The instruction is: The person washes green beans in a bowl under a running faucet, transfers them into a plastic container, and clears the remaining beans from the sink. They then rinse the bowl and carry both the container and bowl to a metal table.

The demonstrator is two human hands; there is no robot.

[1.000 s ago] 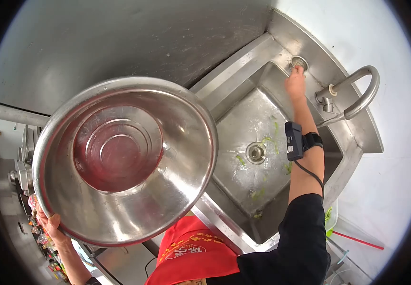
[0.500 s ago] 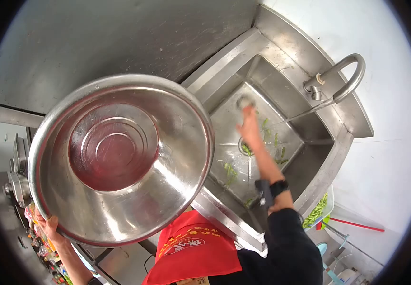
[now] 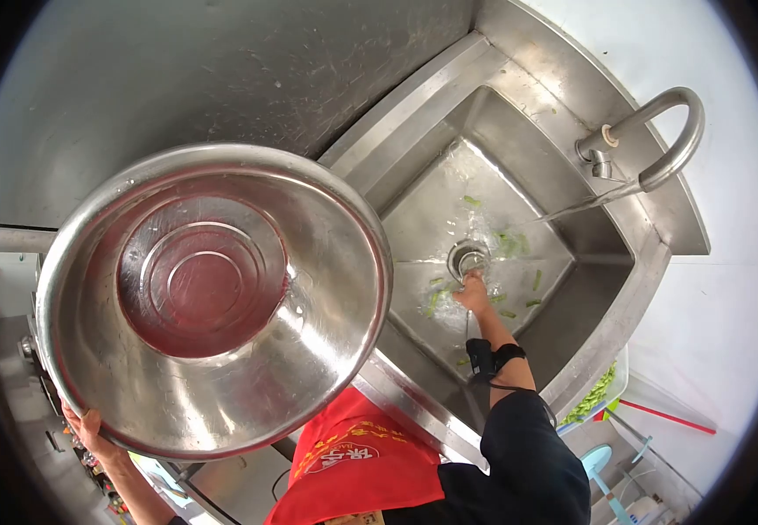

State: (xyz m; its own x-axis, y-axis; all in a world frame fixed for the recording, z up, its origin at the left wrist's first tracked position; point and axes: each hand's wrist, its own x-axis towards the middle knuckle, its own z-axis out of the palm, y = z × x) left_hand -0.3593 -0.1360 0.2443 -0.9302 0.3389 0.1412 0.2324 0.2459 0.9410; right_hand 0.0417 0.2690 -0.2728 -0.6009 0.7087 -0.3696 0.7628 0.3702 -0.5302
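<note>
At the lower left, my left hand [image 3: 88, 430] is closed on the rim of a large stainless steel basin [image 3: 326, 332], which is tilted so that its inside faces me. No food shows inside the basin. My right hand [image 3: 473, 290] reaches down into the metal sink [image 3: 414, 276]. Its fingers are closed at the edge of a round metal drain strainer [image 3: 467, 257], at the drain hole; the fingertips are partly hidden. Cut green vegetable pieces [image 3: 511, 243] lie scattered over the wet sink floor. Water runs from the curved faucet [image 3: 685, 140] into the sink.
A clear container of green vegetable pieces [image 3: 591, 395] stands low, right of the sink. Near it are a red stick [image 3: 668, 416] and a light-blue long-handled tool [image 3: 598, 459]. A steel panel [image 3: 221, 70] rises behind the basin; a white wall [image 3: 703, 306] borders the right.
My right hand has moved from the far part of the sink back to the drain, with the strainer. The green pieces have shifted in the water. My left hand still holds the basin.
</note>
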